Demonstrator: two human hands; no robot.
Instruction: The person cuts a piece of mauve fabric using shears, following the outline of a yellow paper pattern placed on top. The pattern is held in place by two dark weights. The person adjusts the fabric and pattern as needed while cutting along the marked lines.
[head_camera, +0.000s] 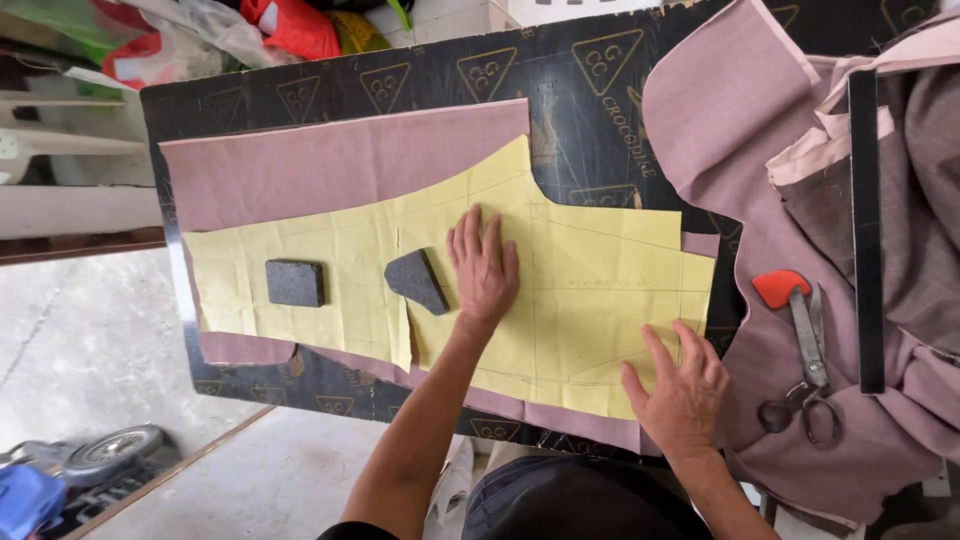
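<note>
Overhead view of a cutting bench. A black rectangular work board (590, 110) printed with gold triangle marks carries a flat length of mauve woven cloth (330, 165), and on the cloth lies a pale yellow paper pattern piece (590, 280), long and irregular in outline, with faint creases and pencilled lines.

The person's left hand (483, 268) rests palm-down near the middle of the pattern, fingers spread and flat, gripping nothing. Just beside its thumb side lies a dark grey wedge-shaped stone weight (417, 280), near the hand; whether the two touch cannot be told. Further along the paper, well apart from the hand, sits a dark grey rectangular stone weight (295, 283).

The right hand (682, 388) presses flat on the near corner of the pattern, fingers splayed wide, also holding nothing; the mauve cloth shows along the paper's near edge beneath it.

To the right of the board lies a heap of loose mauve fabric (720, 110). On it rest a pair of steel tailor's shears with dark handles (808, 365), a red wedge of tailor's chalk (778, 288) touching the blades' tip end, and a long black straight ruler (866, 230).
</note>
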